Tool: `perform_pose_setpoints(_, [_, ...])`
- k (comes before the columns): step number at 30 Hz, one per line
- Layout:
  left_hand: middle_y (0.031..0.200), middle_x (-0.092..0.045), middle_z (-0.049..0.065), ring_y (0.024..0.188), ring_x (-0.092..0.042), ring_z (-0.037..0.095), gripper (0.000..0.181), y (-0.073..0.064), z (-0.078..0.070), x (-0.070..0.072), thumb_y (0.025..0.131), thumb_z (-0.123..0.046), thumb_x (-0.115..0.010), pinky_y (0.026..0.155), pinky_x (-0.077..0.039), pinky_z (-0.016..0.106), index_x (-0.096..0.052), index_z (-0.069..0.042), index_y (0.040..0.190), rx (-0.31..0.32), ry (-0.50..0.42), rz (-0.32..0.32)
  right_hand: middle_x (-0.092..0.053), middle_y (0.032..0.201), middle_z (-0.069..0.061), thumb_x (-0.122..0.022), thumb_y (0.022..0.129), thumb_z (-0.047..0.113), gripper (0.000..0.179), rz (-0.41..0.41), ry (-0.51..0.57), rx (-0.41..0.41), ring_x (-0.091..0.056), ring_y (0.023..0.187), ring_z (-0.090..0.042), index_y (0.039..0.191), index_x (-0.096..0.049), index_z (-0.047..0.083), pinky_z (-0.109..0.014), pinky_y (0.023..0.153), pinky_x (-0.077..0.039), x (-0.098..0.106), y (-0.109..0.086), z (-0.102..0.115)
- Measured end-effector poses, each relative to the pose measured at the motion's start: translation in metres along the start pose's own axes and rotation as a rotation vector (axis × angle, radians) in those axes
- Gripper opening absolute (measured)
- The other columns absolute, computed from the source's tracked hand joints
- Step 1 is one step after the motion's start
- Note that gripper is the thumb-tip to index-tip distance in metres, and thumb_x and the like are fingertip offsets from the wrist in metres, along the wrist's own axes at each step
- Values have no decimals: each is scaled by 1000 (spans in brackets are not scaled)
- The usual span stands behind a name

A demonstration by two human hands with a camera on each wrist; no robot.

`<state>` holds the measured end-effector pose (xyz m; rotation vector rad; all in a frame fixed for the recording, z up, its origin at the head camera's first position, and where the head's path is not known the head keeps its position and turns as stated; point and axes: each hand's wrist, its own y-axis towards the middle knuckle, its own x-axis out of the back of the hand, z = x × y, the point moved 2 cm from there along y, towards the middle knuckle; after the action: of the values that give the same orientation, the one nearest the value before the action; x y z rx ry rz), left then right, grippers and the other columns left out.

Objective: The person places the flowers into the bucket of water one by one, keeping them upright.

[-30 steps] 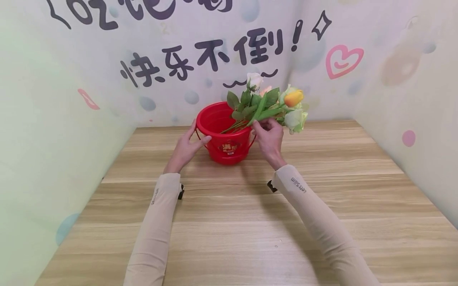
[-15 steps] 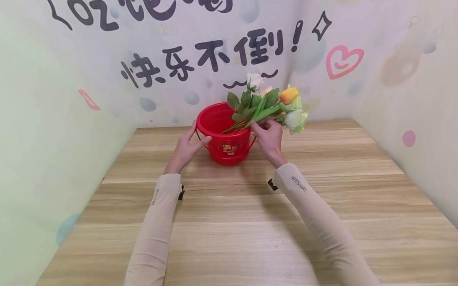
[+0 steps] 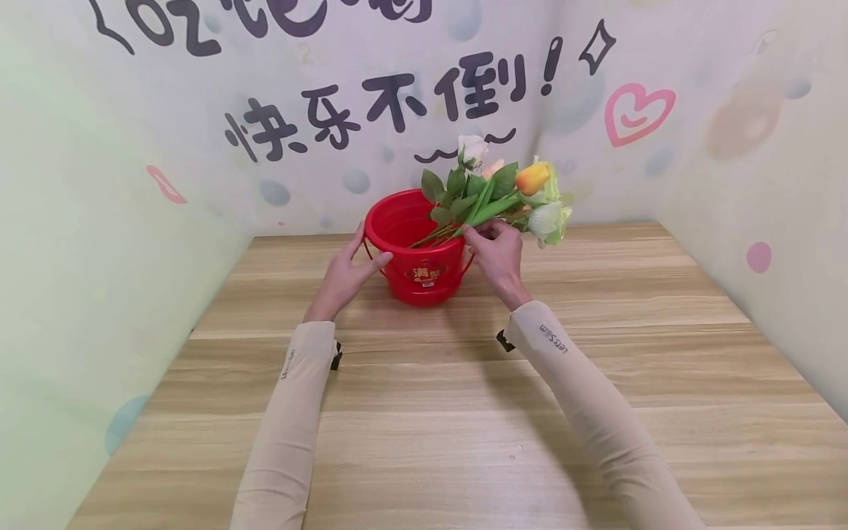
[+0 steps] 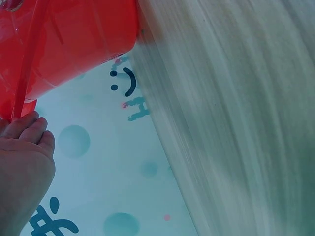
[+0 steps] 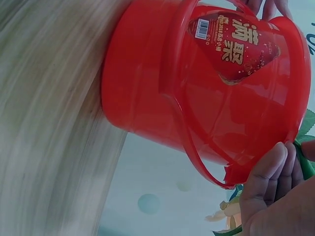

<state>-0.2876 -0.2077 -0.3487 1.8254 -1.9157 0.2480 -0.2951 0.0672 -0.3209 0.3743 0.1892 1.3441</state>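
A red plastic bucket [image 3: 424, 276] with a gold-lettered label stands upright on the table in the head view. My left hand [image 3: 339, 280] rests against its left side near the rim, with fingers and thumb fairly straight. My right hand [image 3: 498, 254] is at the right rim, thumb and fingers pinching the green stem of a yellow-orange tulip [image 3: 532, 178]. In the right wrist view the green stem [image 5: 305, 162] shows between thumb and fingers. Several other flowers lean right over the rim, among them a white rose [image 3: 472, 149] and a pale green-white bloom [image 3: 547, 221]. Their lower stems run into the bucket.
The wood-grain table [image 3: 424, 427] fills the foreground. Patterned wall cloth [image 3: 318, 177] with dark lettering closes it in behind and on both sides, close behind the bucket. The bucket's red handle [image 5: 189, 135] hangs down along its front.
The tulip head has shifted slightly left since a second ago, and my right hand with it. Bucket, left hand and other flowers stay almost still.
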Motion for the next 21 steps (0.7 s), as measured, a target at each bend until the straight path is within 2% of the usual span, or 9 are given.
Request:
perform_pose_setpoints(7, [168,-29,-2,152,-28,27,98,-1,1,0,88,-67,-70,108,-45,58,-23,-32,166,-7,-6,-5,-66,76,-1,-72,93,16,17,4,4,-34,-60,64,-12,90,-70,-1,-20,51,-50,1,0,-1])
perform_pose_setpoints(14, [168,-29,-2,152,-28,27,98,-1,0,1,88,-67,-70,108,-45,58,-23,-31,166,-5,-6,-5,-68,80,-9,-70,95,19,20,8,17,-69,-65,75,-38,94,-70,-1,-21,47,-53,1,0,-1])
perform_pose_setpoints(17, [168,-29,-3,152,-28,26,99,-1,0,1,87,-67,-71,109,-44,58,-23,-31,166,-4,-4,-6,-69,85,-17,-69,96,19,22,9,20,-69,-66,74,-36,97,-70,-2,-20,47,-52,2,-1,-1])
perform_pose_setpoints(21, [168,-28,-3,153,-27,26,98,0,0,0,88,-66,-70,111,-42,58,-21,-32,166,1,1,0,-69,86,-19,-68,98,19,23,-2,52,-68,-66,68,-26,102,-69,-4,-20,47,-52,3,-1,-3])
